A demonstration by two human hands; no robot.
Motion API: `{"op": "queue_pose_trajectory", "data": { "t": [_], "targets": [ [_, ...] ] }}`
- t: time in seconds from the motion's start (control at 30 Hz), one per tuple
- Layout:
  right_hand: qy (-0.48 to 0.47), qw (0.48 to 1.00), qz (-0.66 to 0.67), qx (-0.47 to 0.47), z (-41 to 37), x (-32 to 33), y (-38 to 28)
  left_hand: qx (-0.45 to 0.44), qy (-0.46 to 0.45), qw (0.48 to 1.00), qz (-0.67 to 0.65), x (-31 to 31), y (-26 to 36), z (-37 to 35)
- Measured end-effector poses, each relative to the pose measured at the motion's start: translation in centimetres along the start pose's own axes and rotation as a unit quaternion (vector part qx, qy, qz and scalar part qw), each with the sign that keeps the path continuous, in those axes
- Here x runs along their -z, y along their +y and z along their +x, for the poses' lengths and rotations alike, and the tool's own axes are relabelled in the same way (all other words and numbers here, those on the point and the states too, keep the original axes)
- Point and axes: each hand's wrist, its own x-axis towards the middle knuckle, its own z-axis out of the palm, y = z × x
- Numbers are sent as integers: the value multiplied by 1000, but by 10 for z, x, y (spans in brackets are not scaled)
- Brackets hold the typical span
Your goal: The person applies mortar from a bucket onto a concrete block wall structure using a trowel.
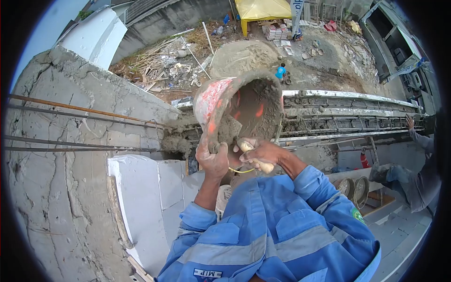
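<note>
A mortar-caked bucket (206,104) with red and orange patches is tipped on its side in front of me, its mouth facing me. Wet grey mortar coats its inside. My left hand (213,160) is closed on the near left rim of the bucket. In my right hand (259,154) is the pale handle of a trowel (229,128), the fingers wrapped round it. The trowel's blade is at the bucket mouth, smeared with mortar. A yellow-green bucket handle (242,171) hangs below my hands.
A long form trench with a rebar cage (347,125) runs right. Steel bars (84,108) stick out from the rough wall (51,155) at left. A co-worker (420,164) is at far right, near buckets (361,190). The ground with sand (244,54) lies far below.
</note>
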Motion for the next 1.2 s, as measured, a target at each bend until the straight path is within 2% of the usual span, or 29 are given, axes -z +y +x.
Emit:
{"op": "queue_pose_trajectory", "data": {
  "t": [0.03, 0.07, 0.1, 0.17, 0.2, 0.3, 0.37, 0.47, 0.53, 0.57, 0.6, 0.63, 0.67, 0.7, 0.73, 0.77, 0.8, 0.83, 0.87, 0.9, 0.93, 0.97, 1.0, 1.03, 1.07, 1.1, 1.13, 1.2],
  "targets": [
    [0, 1000, -5, -12, 3, -7, -3, 70, 75, 989, -107, -3, -5, -2],
    [-10, 1000, -14, -22, 4, -13, -6, 136, 149, 956, -213, -3, -11, -3],
    [-7, 1000, 9, -21, 1, -19, -9, 136, 167, 954, -211, -1, -18, -1],
    [-14, 998, 49, -30, -1, -29, -17, 208, 291, 893, -274, 2, -32, 1],
    [-22, 998, 35, -48, -4, -36, -25, 208, 314, 885, -276, 4, -45, -4],
    [53, 999, 11, -3, -10, -69, -56, 312, 357, 790, -389, 11, -65, -15],
    [83, 995, -48, 37, -7, -87, -75, 356, 369, 756, -406, 11, -80, -26],
    [112, 971, -159, 138, 18, -118, -82, 367, 363, 747, -419, 2, -101, -40],
    [160, 949, -193, 189, 56, -140, -58, 370, 357, 743, -428, -9, -118, -46],
    [174, 932, -249, 199, 77, -147, -40, 346, 359, 662, -560, -16, -124, -48],
    [188, 910, -303, 214, 100, -148, -18, 323, 357, 619, -621, -18, -126, -49],
    [233, 778, -507, 290, 131, -135, 19, 302, 353, 570, -678, -19, -127, -50],
    [242, 693, -598, 321, 153, -127, 46, 355, 306, 719, -513, -21, -123, -53],
    [261, 594, -675, 350, 175, -118, 73, 374, 276, 780, -420, -21, -124, -53],
    [215, 755, -582, 211, 190, -122, 84, 391, 245, 828, -319, -21, -127, -54],
    [159, 874, -456, 60, 200, -120, 91, 395, 215, 824, -344, -19, -136, -55],
    [160, 874, -454, 59, 199, -129, 79, 401, 186, 818, -369, -20, -145, -59],
    [152, 864, -467, 106, 193, -135, 68, 406, 187, 815, -369, -25, -153, -64],
    [144, 853, -479, 150, 183, -140, 55, 419, 206, 837, -284, -34, -159, -69],
    [137, 922, -358, 61, 171, -148, 29, 422, 212, 848, -240, -36, -161, -70],
    [152, 902, -385, 120, 162, -136, 20, 426, 217, 856, -196, -37, -160, -68],
    [168, 878, -410, 179, 151, -120, 11, 388, 273, 714, -515, -31, -155, -63],
    [170, 905, -360, 149, 134, -106, -2, 346, 285, 609, -654, -25, -143, -56],
    [172, 928, -308, 117, 115, -91, -13, 310, 291, 478, -769, -19, -132, -48],
    [187, 902, -365, 138, 96, -68, -20, 352, 293, 673, -580, -14, -114, -37],
    [207, 878, -408, 141, 73, -54, -27, 366, 270, 819, -349, -10, -105, -30],
    [228, 852, -450, 142, 51, -39, -34, 368, 259, 821, -352, -8, -110, -29],
    [280, 739, -595, 147, 2, -22, -41, 369, 229, 819, -374, -11, -119, -32]
  ]
}}
